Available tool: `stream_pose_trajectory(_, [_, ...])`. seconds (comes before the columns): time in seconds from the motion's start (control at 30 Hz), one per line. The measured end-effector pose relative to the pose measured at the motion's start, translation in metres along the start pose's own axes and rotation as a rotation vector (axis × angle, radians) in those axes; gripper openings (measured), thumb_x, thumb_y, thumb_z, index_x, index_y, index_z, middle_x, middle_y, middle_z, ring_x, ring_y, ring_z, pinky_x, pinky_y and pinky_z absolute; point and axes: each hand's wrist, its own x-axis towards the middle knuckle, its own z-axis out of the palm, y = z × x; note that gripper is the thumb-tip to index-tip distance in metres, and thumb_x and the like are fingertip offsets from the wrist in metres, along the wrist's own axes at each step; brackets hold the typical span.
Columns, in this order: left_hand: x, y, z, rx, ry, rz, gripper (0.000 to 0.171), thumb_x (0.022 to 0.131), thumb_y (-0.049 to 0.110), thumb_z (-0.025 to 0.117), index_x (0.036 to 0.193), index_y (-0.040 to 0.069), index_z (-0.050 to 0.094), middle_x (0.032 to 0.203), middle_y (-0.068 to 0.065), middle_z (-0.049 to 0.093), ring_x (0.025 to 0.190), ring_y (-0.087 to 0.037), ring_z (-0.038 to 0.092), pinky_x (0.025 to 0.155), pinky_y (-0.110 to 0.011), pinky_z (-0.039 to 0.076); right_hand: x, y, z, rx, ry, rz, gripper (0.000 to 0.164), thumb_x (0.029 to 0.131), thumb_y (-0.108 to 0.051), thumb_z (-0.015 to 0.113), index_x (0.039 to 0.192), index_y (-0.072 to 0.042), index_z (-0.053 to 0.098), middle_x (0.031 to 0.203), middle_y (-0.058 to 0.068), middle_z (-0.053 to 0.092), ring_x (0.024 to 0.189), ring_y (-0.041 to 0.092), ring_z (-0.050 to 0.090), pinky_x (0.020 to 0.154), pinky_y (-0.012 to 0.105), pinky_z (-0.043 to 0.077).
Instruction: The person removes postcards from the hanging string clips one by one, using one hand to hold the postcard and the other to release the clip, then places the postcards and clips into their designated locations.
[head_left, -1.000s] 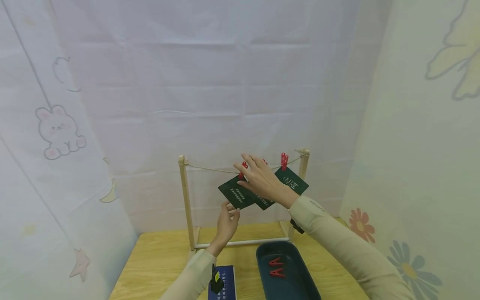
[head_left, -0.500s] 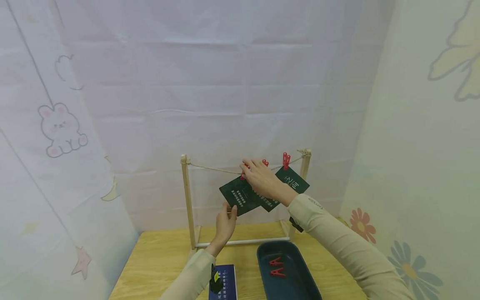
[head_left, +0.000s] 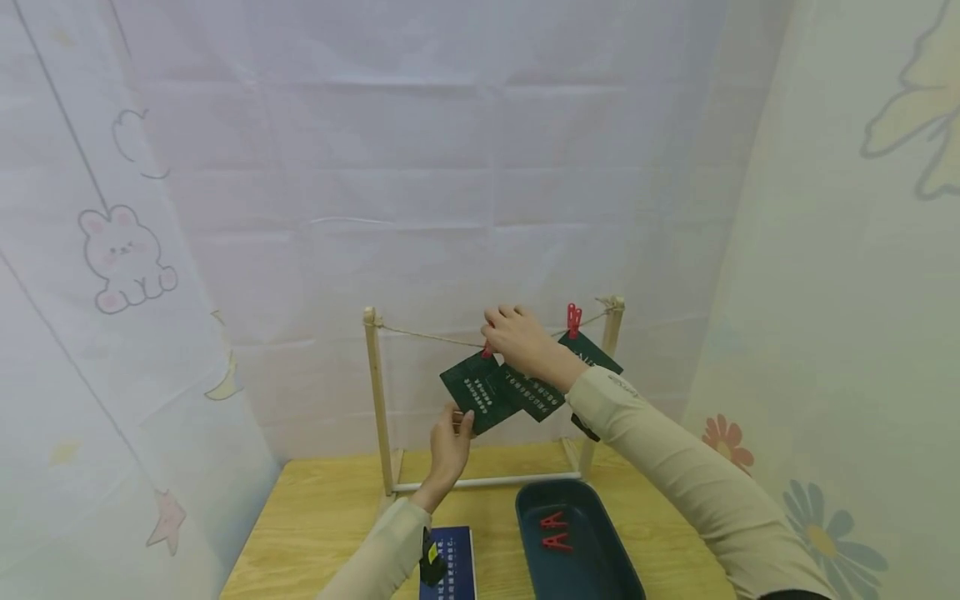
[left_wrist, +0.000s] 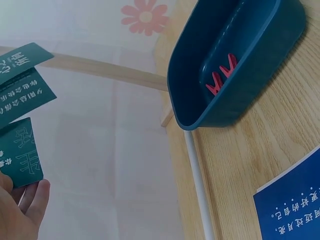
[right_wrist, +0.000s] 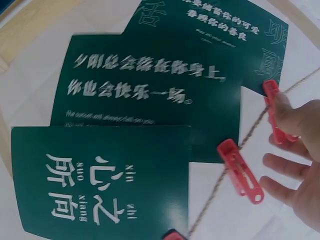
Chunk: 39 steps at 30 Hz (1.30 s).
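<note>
A rope strung between two wooden posts carries several dark green printed cards. My right hand pinches a red clothespin between thumb and fingers at the top corner of the leftmost green card. Below it, my left hand pinches that card's lower corner. The middle card partly overlaps its neighbours and has its own red clothespin on the rope. Toward the right post, another clothespin holds the third card, which my right forearm partly covers in the head view.
A dark blue tray with two red clothespins stands at the table's front. Left of it lies a blue printed card or booklet. The rack's white bottom bar runs behind the tray.
My right hand's fingers, earlier spread beside the clothespin, have closed around it. The leftmost card's lower corner has dropped slightly. My left hand has kept its hold on the corner.
</note>
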Motion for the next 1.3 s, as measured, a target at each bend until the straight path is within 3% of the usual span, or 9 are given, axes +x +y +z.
stream_pose_trajectory(0.2, [-0.001, 0.0, 0.0, 0.016, 0.018, 0.021, 0.006, 0.096, -0.003, 0.06, 0.102, -0.004, 0.059, 0.084, -0.02, 0.066, 0.071, -0.036, 0.068, 0.058, -0.03, 0.059, 0.007, -0.005, -0.013, -0.012, -0.077, 0.026, 0.021, 0.089, -0.023, 0.076, 0.104, -0.01, 0.071, 0.106, 0.008, 0.058, 0.092, 0.026, 0.056, 0.08, 0.039, 0.051])
stream_pose_trajectory(0.43, [-0.001, 0.001, -0.001, 0.01, 0.021, 0.01, 0.006, 0.096, -0.004, 0.06, 0.102, -0.004, 0.059, 0.088, -0.02, 0.067, 0.072, -0.035, 0.069, 0.059, -0.031, 0.059, 0.013, -0.003, -0.013, 0.033, -0.076, 0.043, 0.012, 0.085, -0.017, 0.079, 0.093, -0.011, 0.073, 0.094, 0.006, 0.063, 0.089, 0.025, 0.06, 0.084, 0.04, 0.052])
stream_pose_trajectory(0.57, [-0.002, -0.001, 0.0, 0.011, 0.022, 0.01, 0.005, 0.096, -0.004, 0.06, 0.1, -0.004, 0.06, 0.086, -0.02, 0.067, 0.071, -0.035, 0.069, 0.058, -0.032, 0.059, 0.013, -0.001, -0.011, 0.085, -0.06, 0.039, 0.007, 0.084, -0.011, 0.077, 0.084, -0.009, 0.071, 0.086, 0.007, 0.061, 0.081, 0.024, 0.06, 0.079, 0.039, 0.053])
stream_pose_trajectory(0.8, [-0.003, -0.003, -0.001, -0.007, 0.015, 0.016, 0.005, 0.097, -0.002, 0.059, 0.101, -0.005, 0.06, 0.087, -0.021, 0.068, 0.071, -0.035, 0.068, 0.059, -0.035, 0.06, 0.011, 0.003, -0.004, 0.139, 0.02, 0.025, 0.008, 0.081, -0.005, 0.078, 0.079, -0.006, 0.07, 0.078, 0.007, 0.058, 0.073, 0.023, 0.058, 0.075, 0.039, 0.054])
stream_pose_trajectory(1.1, [-0.004, -0.003, -0.002, 0.001, 0.026, 0.026, 0.005, 0.097, 0.001, 0.061, 0.1, -0.003, 0.061, 0.087, -0.019, 0.069, 0.07, -0.033, 0.068, 0.059, -0.032, 0.06, -0.001, 0.005, 0.012, 0.161, 0.228, -0.012, 0.016, 0.079, -0.006, 0.083, 0.078, -0.004, 0.067, 0.073, 0.007, 0.055, 0.069, 0.022, 0.055, 0.069, 0.036, 0.052])
stream_pose_trajectory(1.3, [-0.003, -0.002, -0.003, 0.003, 0.023, 0.016, 0.005, 0.096, -0.002, 0.061, 0.1, -0.004, 0.061, 0.087, -0.018, 0.069, 0.071, -0.032, 0.068, 0.06, -0.029, 0.059, -0.006, 0.003, 0.021, 0.159, 0.289, 0.011, 0.017, 0.081, -0.004, 0.081, 0.078, -0.005, 0.065, 0.073, 0.006, 0.053, 0.07, 0.022, 0.056, 0.069, 0.035, 0.052])
